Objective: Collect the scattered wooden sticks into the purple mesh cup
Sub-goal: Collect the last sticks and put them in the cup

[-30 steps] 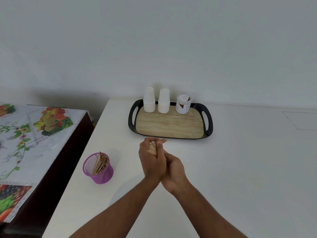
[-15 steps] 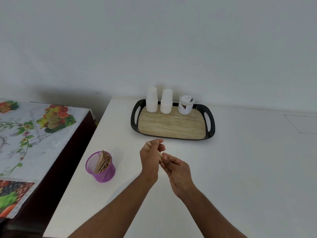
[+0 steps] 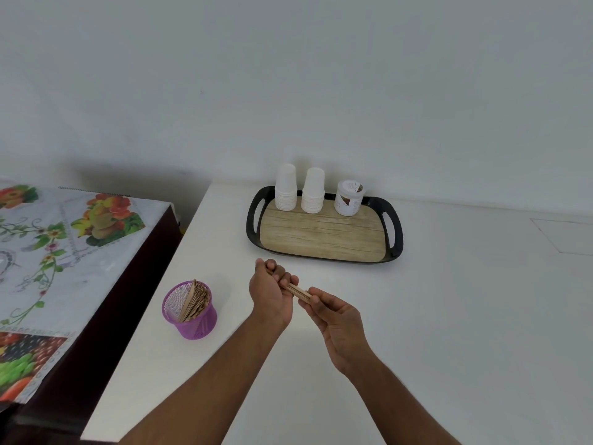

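Left hand (image 3: 271,295) and right hand (image 3: 333,316) are both gripping one bundle of wooden sticks (image 3: 298,290) above the counter (image 3: 449,316); purple mesh cup (image 3: 189,311), part-filled with sticks, is standing to their left.

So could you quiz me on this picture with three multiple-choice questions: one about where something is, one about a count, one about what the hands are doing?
1. Where is the purple mesh cup?
A. on the tray
B. on the white table, to the left of the hands
C. on the flowered cloth

2. How many stacks of white paper cups stand on the tray?
A. one
B. two
C. four

3. What are the hands doing?
A. both rest flat
B. both hold a bundle of wooden sticks
C. one lifts the cup

Answers: 1 B, it stands on the white top. 2 B, two stacks beside a jar. 3 B, left hand and right hand grip the bundle's ends.
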{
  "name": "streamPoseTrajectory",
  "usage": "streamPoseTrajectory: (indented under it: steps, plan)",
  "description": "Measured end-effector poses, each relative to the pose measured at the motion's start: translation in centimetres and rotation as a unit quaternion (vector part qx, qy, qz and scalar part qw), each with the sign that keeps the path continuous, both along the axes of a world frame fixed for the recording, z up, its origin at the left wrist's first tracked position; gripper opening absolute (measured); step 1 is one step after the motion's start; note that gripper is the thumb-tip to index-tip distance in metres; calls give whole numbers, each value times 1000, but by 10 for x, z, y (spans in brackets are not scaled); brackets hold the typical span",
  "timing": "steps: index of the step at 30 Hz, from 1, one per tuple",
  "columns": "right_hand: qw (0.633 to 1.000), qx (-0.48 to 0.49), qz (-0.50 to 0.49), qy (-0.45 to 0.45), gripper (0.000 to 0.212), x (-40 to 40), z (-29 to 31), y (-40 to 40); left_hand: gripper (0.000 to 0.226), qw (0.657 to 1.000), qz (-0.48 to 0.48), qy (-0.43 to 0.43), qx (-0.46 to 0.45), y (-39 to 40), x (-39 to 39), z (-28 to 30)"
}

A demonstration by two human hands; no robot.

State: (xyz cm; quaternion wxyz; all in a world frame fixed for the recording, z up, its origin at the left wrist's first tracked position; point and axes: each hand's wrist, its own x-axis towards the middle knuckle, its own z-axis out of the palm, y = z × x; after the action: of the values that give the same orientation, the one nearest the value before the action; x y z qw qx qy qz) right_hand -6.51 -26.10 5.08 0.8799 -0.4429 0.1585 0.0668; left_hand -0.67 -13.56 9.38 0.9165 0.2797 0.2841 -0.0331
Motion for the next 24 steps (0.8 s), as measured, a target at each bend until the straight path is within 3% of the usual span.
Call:
streamPoseTrajectory:
  steps: [6,12,16,19,24]
  plan:
    - [986,-157,-21,-60,34,-4,0,4,49,999,21,21,-32,5,-1,0]
    - [985,-105,84,-107,41,-7,2,-10,46,996,32,57,-66,17,1,0]
    - [966,-240,0,-96,25,-8,1,-1,44,994,39,54,-90,13,-4,-6]
    - [952,-288,-58,-88,21,-9,-2,6,37,992,46,48,-104,8,-8,-9]
    - [924,-361,-49,-117,23,-12,-3,7,34,994,57,60,-70,5,-9,-11]
